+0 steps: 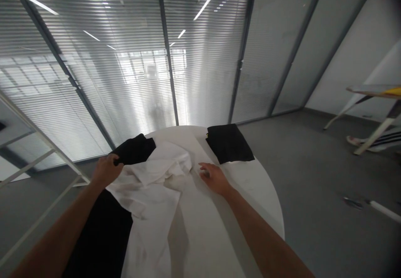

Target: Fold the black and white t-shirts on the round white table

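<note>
My left hand (pixel 107 170) is closed on the near left edge of a black cloth garment (pixel 136 149) at the table's far left. A crumpled white garment (pixel 153 211) spreads from beside that black cloth down to the bottom of the view. My right hand (pixel 214 178) hovers at or just above the tabletop, right of the white garment; its fingers are loosely bent and apart, with nothing in them. Beyond it lies a folded black garment (pixel 230 142) in a neat square. Another stretch of black cloth (pixel 100 236) shows below my left forearm.
The round white table (pixel 263 194) has its curved edge to the right and far side. A glass partition with blinds (pixel 200 73) stands behind it. At left is a white metal frame (pixel 40 132); at right, another table (pixel 372 90) and a person's shoe (pixel 360 141).
</note>
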Demonstrator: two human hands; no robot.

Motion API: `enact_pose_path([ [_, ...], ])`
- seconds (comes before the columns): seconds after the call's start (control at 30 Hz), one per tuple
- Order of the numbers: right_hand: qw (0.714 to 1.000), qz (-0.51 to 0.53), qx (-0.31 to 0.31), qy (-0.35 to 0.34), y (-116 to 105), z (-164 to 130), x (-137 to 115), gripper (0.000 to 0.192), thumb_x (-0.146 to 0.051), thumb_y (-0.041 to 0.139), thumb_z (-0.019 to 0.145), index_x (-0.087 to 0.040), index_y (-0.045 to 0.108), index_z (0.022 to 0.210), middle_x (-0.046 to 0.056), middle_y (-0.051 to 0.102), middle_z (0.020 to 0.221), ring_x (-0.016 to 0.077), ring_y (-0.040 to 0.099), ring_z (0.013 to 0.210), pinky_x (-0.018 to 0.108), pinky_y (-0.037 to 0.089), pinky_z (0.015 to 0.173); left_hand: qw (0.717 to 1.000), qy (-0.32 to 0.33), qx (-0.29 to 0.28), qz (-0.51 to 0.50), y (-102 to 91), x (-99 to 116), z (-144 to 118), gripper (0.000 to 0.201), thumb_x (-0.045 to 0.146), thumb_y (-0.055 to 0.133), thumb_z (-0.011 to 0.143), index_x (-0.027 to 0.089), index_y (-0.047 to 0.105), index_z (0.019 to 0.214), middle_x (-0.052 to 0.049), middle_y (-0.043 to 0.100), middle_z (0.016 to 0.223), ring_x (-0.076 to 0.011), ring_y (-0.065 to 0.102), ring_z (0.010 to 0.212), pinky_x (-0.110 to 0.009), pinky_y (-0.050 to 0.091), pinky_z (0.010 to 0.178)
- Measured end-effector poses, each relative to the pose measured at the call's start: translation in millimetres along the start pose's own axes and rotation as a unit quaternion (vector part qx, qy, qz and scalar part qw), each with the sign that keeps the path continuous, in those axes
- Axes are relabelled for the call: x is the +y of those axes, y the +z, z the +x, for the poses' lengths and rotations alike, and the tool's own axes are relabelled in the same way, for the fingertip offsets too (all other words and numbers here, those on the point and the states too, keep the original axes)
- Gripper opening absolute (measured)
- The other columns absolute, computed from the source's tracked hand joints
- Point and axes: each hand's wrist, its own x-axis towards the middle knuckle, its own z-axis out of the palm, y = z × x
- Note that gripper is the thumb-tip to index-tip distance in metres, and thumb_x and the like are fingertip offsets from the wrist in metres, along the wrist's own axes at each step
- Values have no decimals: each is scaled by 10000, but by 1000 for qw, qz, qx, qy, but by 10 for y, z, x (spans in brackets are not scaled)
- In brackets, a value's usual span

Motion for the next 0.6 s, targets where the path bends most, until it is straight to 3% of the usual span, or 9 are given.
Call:
enact_pose_path([
  [0.13,999,-36,-11,-7,-9,-11,-25,324,-229,524,881,-223,625,1189,66,695,1078,232,615,1037,405,422,947,967,188,-150,88,446,341,-129,655,488,640,745,270,537,1354,-115,549,1329,-336,486,1239,-465,377,1029],
  [0.2,999,-42,-17,-7,-5,-14,-14,321,-216,523,875,-224,638,1174,65,693,1089,230,607,1054,399,413,958,949,218,-187,128,614,524,-204,669,518,638,751,281,531,1368,-142,544,1323,-360,497,1213,-498,380,997],
  [0.3,999,-46,-26,-5,-1,-11,4,308,-207,521,873,-225,655,1149,65,692,1092,224,603,1062,388,404,972,948,203,-194,150,723,684,-233,483,440,512,866,240,592,1299,-169,583,1248,-350,548,1136,-492,416,925],
  [0.43,998,-48,-27,-5,-15,1,-11,296,-195,505,880,-221,657,1133,66,690,1099,223,602,1069,381,402,977,973,158,-154,67,583,757,-105,348,284,394,921,208,655,1138,-131,669,1081,-289,629,990,-409,444,873],
  [0.5,999,-47,-25,-1,-22,-2,-39,296,-200,505,882,-225,652,1137,67,687,1103,229,600,1075,391,404,977,983,146,-105,-34,412,832,-25,288,256,427,899,215,673,1044,-95,693,1009,-261,642,944,-363,444,872],
  [0.6,1000,-24,-12,13,-16,-19,-97,329,-262,552,872,-248,621,1193,68,671,1138,245,587,1099,426,402,990,972,147,-1,-184,90,1063,38,203,246,491,862,216,686,911,-49,701,924,-228,630,898,-292,444,852],
])
